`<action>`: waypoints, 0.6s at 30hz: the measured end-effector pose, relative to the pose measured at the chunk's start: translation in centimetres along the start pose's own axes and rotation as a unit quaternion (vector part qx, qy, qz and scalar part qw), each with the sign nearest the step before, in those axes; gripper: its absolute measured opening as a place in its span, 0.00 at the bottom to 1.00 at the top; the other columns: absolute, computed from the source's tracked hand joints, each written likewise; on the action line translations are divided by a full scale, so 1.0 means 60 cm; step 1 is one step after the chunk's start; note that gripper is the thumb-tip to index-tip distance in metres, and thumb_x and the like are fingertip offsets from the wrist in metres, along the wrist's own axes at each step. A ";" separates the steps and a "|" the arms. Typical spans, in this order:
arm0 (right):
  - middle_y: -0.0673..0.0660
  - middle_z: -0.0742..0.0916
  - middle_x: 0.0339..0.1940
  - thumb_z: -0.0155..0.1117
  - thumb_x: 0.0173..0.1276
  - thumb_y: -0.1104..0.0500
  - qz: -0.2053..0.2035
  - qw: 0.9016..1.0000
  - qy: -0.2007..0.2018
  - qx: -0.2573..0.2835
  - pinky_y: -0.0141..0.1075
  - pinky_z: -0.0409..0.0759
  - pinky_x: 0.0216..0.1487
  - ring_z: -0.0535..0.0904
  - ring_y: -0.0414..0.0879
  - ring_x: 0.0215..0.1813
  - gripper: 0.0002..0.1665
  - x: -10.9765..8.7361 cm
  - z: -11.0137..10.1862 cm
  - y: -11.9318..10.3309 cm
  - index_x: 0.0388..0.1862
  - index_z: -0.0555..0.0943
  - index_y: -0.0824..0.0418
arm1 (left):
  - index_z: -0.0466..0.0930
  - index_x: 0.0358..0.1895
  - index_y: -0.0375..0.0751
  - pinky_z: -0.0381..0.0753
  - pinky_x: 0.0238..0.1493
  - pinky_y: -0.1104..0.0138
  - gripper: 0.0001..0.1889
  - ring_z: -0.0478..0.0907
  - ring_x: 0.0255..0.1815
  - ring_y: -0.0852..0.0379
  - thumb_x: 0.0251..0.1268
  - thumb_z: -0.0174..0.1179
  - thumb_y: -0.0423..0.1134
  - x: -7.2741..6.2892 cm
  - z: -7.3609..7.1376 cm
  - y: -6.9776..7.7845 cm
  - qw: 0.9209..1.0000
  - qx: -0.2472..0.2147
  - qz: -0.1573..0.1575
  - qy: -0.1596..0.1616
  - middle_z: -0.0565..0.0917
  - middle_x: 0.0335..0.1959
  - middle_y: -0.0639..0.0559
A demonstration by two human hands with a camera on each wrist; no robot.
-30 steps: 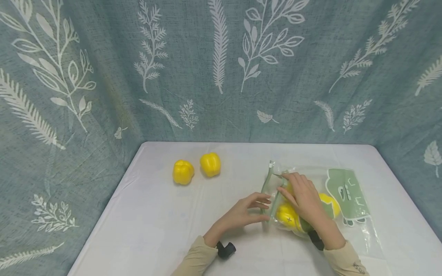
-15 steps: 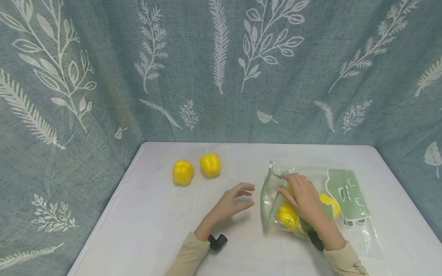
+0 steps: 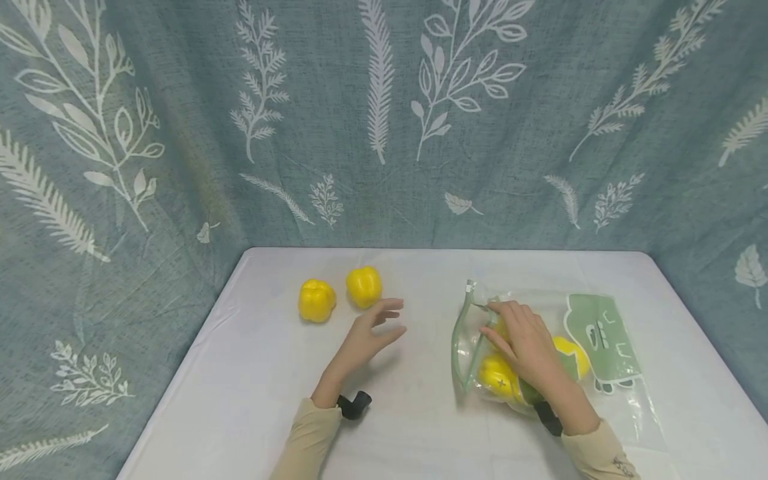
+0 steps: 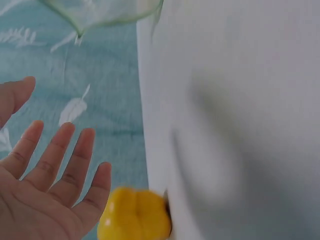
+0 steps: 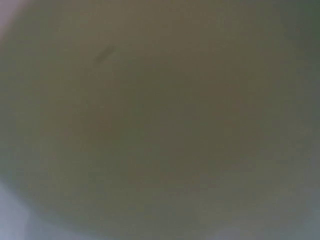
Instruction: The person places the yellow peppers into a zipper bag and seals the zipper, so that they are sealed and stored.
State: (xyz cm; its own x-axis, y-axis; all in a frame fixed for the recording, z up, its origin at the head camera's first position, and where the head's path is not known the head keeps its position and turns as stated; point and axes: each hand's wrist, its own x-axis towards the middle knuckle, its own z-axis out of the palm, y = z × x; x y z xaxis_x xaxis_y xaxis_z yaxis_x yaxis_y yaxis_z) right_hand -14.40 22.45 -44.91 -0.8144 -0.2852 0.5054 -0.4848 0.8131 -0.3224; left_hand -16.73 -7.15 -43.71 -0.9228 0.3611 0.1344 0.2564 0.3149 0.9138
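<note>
My left hand (image 3: 363,340) hovers over the white table with its fingers spread and nothing in them. Close beyond its fingertips sits a yellow bell pepper (image 3: 363,287), and a second yellow bell pepper (image 3: 317,301) stands to its left. In the left wrist view, one bell pepper (image 4: 134,215) shows below the little finger of the left hand (image 4: 55,175). My right hand (image 3: 528,347) rests on a clear zip bag (image 3: 603,333) printed with a green cartoon figure, its thumb and fingertips at the green-edged mouth. Inside the bag are yellow bell peppers (image 3: 498,377), partly covered by the hand.
The white tablecloth (image 3: 414,427) runs back to a blue-green curtain (image 3: 384,193) with white leaf prints, which also hangs along both sides. A blurred greenish-brown surface (image 5: 160,125) fills most of the right wrist view.
My left hand has drawn away from the bag's mouth and moved left and back, close to the two loose bell peppers. The right hand has stayed on the bag.
</note>
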 end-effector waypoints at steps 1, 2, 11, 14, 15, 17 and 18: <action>0.54 0.78 0.47 0.61 0.64 0.50 -0.001 1.000 0.000 0.001 0.40 0.70 0.39 0.72 0.49 0.44 0.25 0.000 0.000 0.000 0.57 0.71 0.59 | 0.68 0.61 0.40 0.64 0.66 0.52 0.24 0.70 0.61 0.44 0.61 0.61 0.36 0.002 -0.005 -0.008 1.000 0.005 -0.001 0.010 0.72 0.61 0.45; 0.54 0.78 0.47 0.61 0.64 0.50 -0.001 1.000 0.000 0.001 0.40 0.70 0.39 0.72 0.50 0.44 0.25 0.000 -0.001 0.000 0.57 0.71 0.59 | 0.68 0.61 0.41 0.65 0.66 0.53 0.24 0.70 0.61 0.46 0.61 0.61 0.37 0.003 -0.010 -0.016 1.000 0.011 -0.002 0.018 0.73 0.61 0.46; 0.54 0.78 0.48 0.61 0.64 0.49 0.001 1.000 -0.006 -0.002 0.41 0.70 0.41 0.73 0.50 0.46 0.25 0.001 -0.001 -0.003 0.56 0.71 0.58 | 0.68 0.60 0.43 0.68 0.62 0.50 0.25 0.69 0.60 0.45 0.60 0.62 0.39 -0.001 -0.069 -0.052 0.996 0.037 0.011 0.084 0.73 0.60 0.45; 0.54 0.78 0.48 0.61 0.64 0.49 0.000 1.000 -0.006 -0.001 0.41 0.70 0.41 0.72 0.50 0.46 0.25 0.001 -0.001 -0.003 0.56 0.71 0.58 | 0.67 0.61 0.40 0.68 0.62 0.49 0.25 0.69 0.61 0.44 0.61 0.61 0.39 -0.006 -0.087 -0.051 0.994 0.052 0.006 0.100 0.72 0.60 0.44; 0.54 0.78 0.48 0.61 0.64 0.49 -0.001 1.000 -0.006 -0.001 0.41 0.70 0.41 0.72 0.50 0.46 0.25 0.001 -0.001 -0.003 0.56 0.71 0.58 | 0.67 0.61 0.39 0.68 0.62 0.48 0.25 0.68 0.61 0.43 0.61 0.61 0.40 -0.007 -0.093 -0.051 0.993 0.057 0.007 0.105 0.72 0.60 0.43; 0.54 0.78 0.47 0.61 0.64 0.50 -0.003 1.000 -0.005 -0.003 0.41 0.70 0.40 0.72 0.50 0.46 0.25 0.001 -0.001 -0.002 0.56 0.71 0.58 | 0.67 0.61 0.38 0.68 0.62 0.48 0.25 0.69 0.60 0.43 0.61 0.61 0.40 -0.011 -0.103 -0.045 0.991 0.064 0.001 0.116 0.72 0.59 0.42; 0.54 0.78 0.47 0.61 0.64 0.49 -0.003 1.000 -0.004 -0.004 0.40 0.70 0.40 0.72 0.50 0.46 0.25 0.001 -0.001 -0.002 0.56 0.71 0.58 | 0.67 0.61 0.37 0.68 0.62 0.48 0.25 0.69 0.60 0.43 0.61 0.61 0.39 -0.014 -0.107 -0.039 0.990 0.064 -0.003 0.122 0.72 0.59 0.41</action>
State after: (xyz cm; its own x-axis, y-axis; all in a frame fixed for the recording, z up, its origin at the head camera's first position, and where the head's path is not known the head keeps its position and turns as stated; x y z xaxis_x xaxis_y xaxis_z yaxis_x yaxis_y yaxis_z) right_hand -14.36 22.34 -44.80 -0.8137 -0.2947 0.5011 -0.4875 0.8155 -0.3119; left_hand -18.43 -13.84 -43.50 -0.9625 0.1410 0.2319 0.2705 0.4299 0.8614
